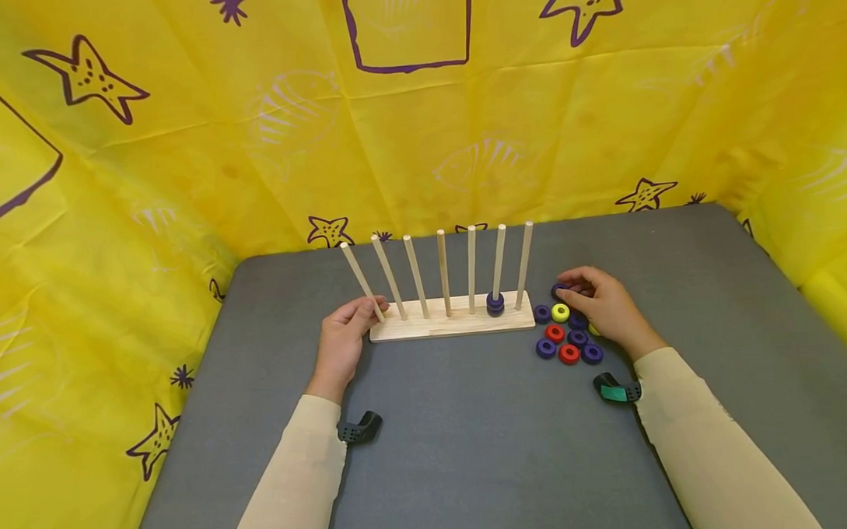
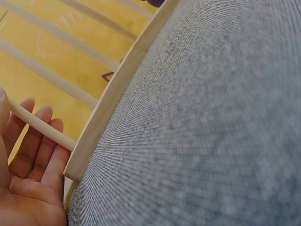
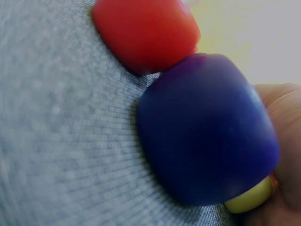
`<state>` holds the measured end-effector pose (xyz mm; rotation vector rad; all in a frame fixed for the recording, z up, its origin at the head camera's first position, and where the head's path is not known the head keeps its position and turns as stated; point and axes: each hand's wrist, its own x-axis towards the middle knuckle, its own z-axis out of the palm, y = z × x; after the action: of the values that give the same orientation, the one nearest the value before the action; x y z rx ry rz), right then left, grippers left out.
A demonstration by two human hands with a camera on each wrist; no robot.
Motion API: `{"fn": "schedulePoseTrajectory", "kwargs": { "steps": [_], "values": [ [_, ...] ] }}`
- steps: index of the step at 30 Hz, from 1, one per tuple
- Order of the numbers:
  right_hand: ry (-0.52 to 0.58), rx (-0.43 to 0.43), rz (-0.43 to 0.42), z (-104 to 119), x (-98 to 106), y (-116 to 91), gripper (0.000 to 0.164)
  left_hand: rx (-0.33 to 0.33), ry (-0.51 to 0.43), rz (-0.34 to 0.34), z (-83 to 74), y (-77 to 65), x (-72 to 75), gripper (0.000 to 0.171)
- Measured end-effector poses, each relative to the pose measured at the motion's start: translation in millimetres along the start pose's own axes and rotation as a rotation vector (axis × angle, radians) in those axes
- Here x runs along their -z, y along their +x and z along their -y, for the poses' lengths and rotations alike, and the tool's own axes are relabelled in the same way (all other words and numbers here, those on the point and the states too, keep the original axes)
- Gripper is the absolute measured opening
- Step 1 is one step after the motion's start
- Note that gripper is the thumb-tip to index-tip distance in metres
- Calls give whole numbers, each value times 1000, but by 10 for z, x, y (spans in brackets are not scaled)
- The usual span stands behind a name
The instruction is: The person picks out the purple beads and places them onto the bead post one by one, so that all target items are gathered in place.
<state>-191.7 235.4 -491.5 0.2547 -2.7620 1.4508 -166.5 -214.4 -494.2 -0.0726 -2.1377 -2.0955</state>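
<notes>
A wooden peg stand has a row of several upright pegs on a flat board. Two dark blue rings are stacked low on its second peg from the right. My left hand is at the stand's left end, thumb and fingers around the leftmost peg. Off the stand's right end, my right hand pinches a dark blue ring between thumb and fingertips. It reaches over a group of loose rings, partly covering a yellow ring and a blue ring.
Beside the right hand lie red rings, a yellow ring and several blue rings. A grey cloth covers the table. Yellow patterned curtain hangs behind and at both sides. Each wrist wears a dark camera mount.
</notes>
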Motion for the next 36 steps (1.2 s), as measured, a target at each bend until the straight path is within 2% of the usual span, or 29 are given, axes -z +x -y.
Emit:
{"fn": "schedulePoseTrajectory", "kwargs": {
  "steps": [22,36],
  "values": [
    [-18,-16,-7,5,-2,2,31,-9,-9,4,9,0,8,35],
    [20,-2,-67,55,6,-36,34,-2,-1,7,-10,-2,4,36]
  ]
}}
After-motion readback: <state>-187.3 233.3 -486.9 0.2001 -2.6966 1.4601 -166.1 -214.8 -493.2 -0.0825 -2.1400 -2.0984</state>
